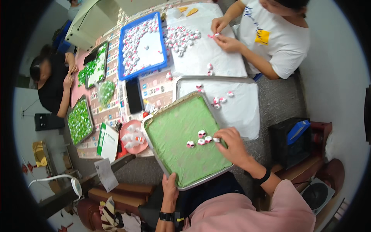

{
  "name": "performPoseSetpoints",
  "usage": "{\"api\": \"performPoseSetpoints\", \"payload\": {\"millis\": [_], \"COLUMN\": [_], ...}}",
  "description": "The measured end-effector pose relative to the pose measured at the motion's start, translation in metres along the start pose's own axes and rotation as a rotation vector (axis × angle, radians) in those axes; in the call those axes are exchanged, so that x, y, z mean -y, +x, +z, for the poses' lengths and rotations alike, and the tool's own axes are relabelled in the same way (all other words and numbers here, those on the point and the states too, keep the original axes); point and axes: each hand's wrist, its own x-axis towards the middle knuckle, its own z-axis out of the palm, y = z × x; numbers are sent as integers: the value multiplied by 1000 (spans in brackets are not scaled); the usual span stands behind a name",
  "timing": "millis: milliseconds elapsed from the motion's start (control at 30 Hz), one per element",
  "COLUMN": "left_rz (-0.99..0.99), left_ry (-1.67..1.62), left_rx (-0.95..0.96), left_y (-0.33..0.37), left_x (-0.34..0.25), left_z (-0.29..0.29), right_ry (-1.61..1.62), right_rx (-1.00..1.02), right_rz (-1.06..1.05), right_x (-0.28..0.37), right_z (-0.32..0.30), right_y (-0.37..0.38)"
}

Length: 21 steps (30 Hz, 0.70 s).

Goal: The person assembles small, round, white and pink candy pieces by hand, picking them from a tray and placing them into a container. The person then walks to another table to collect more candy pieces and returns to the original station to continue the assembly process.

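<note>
A metal tray [174, 127] lined with green sheet lies tilted in front of me, its far edge over another tray. My left hand [170, 187] grips its near left corner, fingers partly hidden beneath. My right hand [232, 146] is over the tray's right side, thumb and fingers pinching a small white piece [216, 140]. Close by on the green lining sit several small rounded white pieces with dark and pink marks, among them one piece [201, 133] at the back and another [190, 144] at the left.
Beyond is a tray with white paper [241, 112] and several loose pieces. A blue bin [165, 58] holds many more. A co-worker's hands [226, 36] handle a piece at the far right; another person [54, 83] sits left by green-filled trays. A pink plate [133, 149] holds white bottles.
</note>
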Motion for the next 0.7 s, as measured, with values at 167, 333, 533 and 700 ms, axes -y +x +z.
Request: {"api": "performPoseSetpoints", "payload": {"millis": [167, 333, 533, 700], "left_rz": [13, 24, 41, 47], "left_ry": [-57, -33, -22, -31], "left_rx": [-17, -11, -14, -22], "left_y": [-4, 2, -1, -3], "left_x": [-6, -6, -9, -7], "left_z": [10, 6, 5, 0], "right_ry": [-79, -92, 35, 60], "right_rx": [-12, 15, 17, -90], "right_rz": [-26, -72, -95, -60], "right_x": [9, 4, 2, -14], "right_z": [-7, -5, -6, -15], "right_y": [3, 3, 5, 13]}}
